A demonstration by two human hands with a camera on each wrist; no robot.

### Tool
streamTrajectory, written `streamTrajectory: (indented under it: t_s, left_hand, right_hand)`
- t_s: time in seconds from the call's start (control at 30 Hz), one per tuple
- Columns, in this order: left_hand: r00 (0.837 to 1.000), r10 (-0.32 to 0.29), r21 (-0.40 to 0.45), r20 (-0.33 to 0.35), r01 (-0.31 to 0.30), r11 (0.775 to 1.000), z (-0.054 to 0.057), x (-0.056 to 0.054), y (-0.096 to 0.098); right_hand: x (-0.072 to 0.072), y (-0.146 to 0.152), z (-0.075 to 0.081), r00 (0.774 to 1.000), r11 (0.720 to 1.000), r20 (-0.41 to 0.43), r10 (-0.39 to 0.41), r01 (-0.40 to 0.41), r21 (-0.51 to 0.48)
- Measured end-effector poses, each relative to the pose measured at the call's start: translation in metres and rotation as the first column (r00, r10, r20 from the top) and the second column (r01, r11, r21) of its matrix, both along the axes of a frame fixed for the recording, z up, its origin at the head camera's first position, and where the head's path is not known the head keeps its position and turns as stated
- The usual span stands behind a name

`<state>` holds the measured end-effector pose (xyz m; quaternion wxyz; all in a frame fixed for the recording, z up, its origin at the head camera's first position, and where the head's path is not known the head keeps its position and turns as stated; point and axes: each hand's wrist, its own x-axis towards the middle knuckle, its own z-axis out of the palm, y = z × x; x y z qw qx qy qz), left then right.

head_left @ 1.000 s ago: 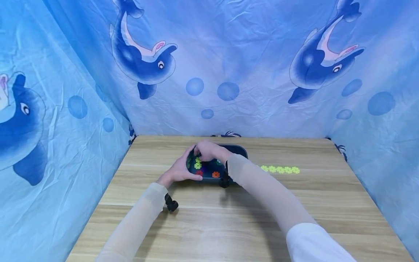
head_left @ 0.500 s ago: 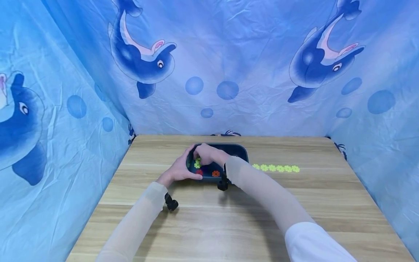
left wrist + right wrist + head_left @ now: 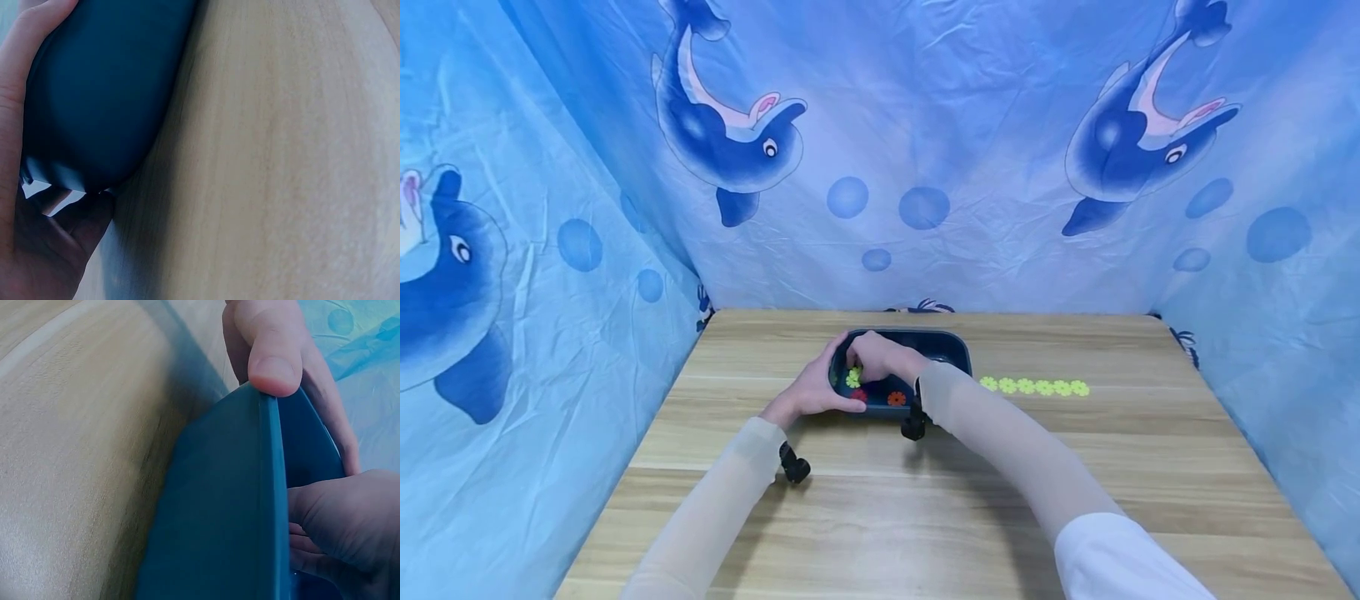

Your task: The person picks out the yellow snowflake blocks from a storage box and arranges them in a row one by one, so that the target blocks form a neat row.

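A dark blue plastic tub (image 3: 957, 343) stands toward the back of the table. My left hand (image 3: 815, 387) grips its left end, thumb on the front rim and fingers round the far side; the left wrist view shows the tub's outer wall (image 3: 106, 81) between them. My right hand (image 3: 883, 354) reaches down inside with bent fingers, beside yellow-green flower-shaped pieces (image 3: 853, 380). In the right wrist view the front wall (image 3: 219, 500) hides part of that hand, and I cannot tell whether its fingers hold a piece. A red flower piece (image 3: 858, 395) and an orange one (image 3: 897, 399) lie in the tub.
To the right of the tub, several yellow-green flower pieces (image 3: 1026, 386) form a straight row on the wooden table (image 3: 865, 517). A blue dolphin-print cloth (image 3: 1000, 167) hangs behind the table and along both sides.
My right hand has shifted slightly inside the tub and its fingers are lower over the yellow-green pieces. The left hand keeps its grip on the tub's end.
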<state>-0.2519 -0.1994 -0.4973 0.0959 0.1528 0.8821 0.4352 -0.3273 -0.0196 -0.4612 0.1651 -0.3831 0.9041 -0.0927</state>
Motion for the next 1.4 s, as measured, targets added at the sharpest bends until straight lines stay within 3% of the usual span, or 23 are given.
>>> streamTrajectory:
  t_s: [0.33, 0.73, 1.03, 1.4]
  left_hand:
    - [1.0, 0.003, 0.027, 0.018, -0.004, 1.0, -0.002, -0.001, 0.001]
    - [0.999, 0.027, 0.002, 0.019, -0.027, 1.0, -0.001, 0.0, 0.001]
    - [0.999, 0.034, -0.007, 0.025, -0.034, 0.999, -0.001, 0.001, 0.002]
    - [0.999, 0.042, 0.004, 0.029, -0.043, 0.999, -0.002, 0.0, 0.004]
  right_hand:
    - [0.0, 0.01, 0.013, 1.0, 0.999, -0.027, -0.016, 0.015, -0.042]
    - [0.006, 0.032, 0.046, 0.993, 0.996, -0.12, 0.007, -0.018, -0.09]
    - [0.008, 0.052, 0.066, 0.992, 0.991, -0.125, 0.011, -0.028, -0.132]
    - [0.002, 0.083, 0.072, 0.992, 0.983, -0.122, -0.041, 0.018, -0.184]
